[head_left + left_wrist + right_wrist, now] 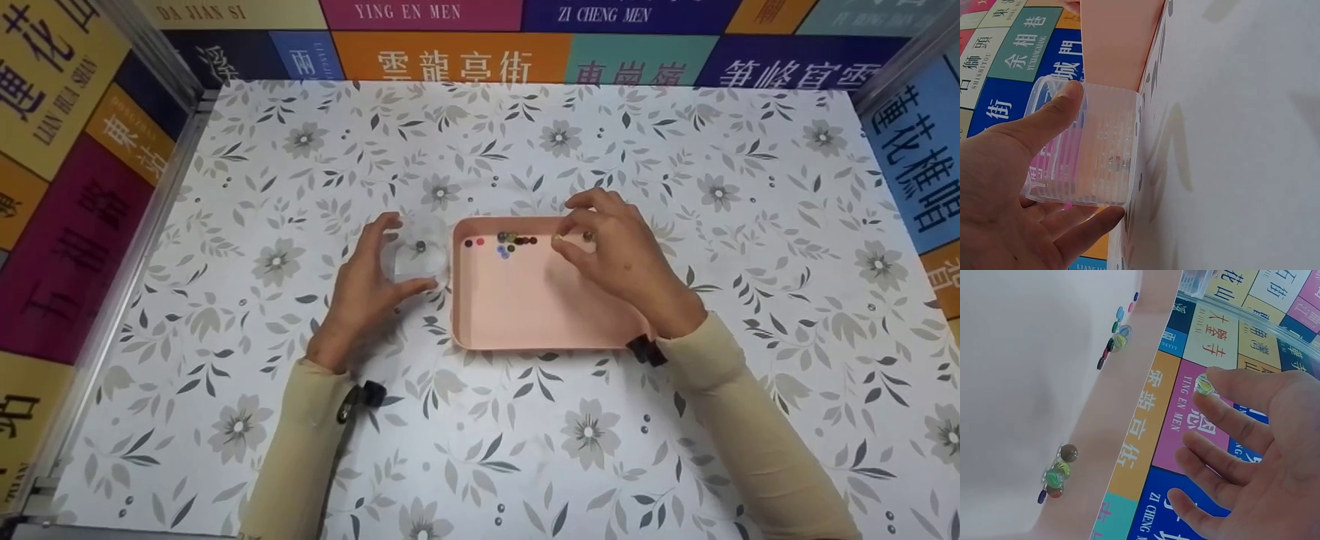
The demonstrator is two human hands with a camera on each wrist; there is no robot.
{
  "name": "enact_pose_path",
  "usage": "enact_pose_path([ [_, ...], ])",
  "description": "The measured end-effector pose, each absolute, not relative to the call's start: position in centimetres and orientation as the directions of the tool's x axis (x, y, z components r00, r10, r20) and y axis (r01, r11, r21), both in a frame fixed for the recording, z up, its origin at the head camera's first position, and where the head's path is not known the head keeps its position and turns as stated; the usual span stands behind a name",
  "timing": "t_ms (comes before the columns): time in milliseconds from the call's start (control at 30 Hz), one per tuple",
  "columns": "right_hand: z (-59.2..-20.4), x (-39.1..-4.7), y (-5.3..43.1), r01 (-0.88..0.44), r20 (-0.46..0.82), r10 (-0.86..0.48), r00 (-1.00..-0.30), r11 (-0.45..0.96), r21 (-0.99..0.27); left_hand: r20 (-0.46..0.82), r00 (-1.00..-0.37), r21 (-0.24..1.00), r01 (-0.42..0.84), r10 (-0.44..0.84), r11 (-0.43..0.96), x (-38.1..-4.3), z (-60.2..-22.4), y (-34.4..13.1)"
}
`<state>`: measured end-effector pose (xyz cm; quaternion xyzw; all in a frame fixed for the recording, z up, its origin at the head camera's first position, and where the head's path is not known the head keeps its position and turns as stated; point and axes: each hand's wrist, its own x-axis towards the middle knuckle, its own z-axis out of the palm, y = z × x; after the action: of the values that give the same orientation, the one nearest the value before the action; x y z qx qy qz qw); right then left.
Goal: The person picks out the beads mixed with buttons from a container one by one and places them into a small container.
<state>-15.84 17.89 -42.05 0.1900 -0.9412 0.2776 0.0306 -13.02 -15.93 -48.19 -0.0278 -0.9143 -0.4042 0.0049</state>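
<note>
My left hand (358,281) grips a clear ribbed plastic cup (1100,135) standing just left of the pink tray (540,319), thumb on one side and fingers on the other. A marble (421,246) shows inside the cup. Above the tray's far side, my right hand (624,259) pinches a clear glass marble (1204,384) with a yellow-green swirl between thumb and forefinger. Its other fingers are spread and loosely bent. Along the tray's far wall lie several marbles (1054,477) and small flat coloured pieces (1120,313), partly hidden by the right hand in the head view.
The tray and cup stand on a table (420,465) with a floral cover. Panels with place names (450,58) rise behind it and at both sides. A small black device (367,394) sits at the left wrist, another (646,349) at the right.
</note>
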Motion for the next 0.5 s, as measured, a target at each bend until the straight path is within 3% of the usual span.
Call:
enact_pose_path([
  [500, -41.94, -15.73, 17.46, -0.401, 0.187, -0.356, -0.916, 0.770, -0.496, 0.054, -0.997, 0.737, 0.077, 0.055, 0.672, -13.15, -48.31, -16.11],
])
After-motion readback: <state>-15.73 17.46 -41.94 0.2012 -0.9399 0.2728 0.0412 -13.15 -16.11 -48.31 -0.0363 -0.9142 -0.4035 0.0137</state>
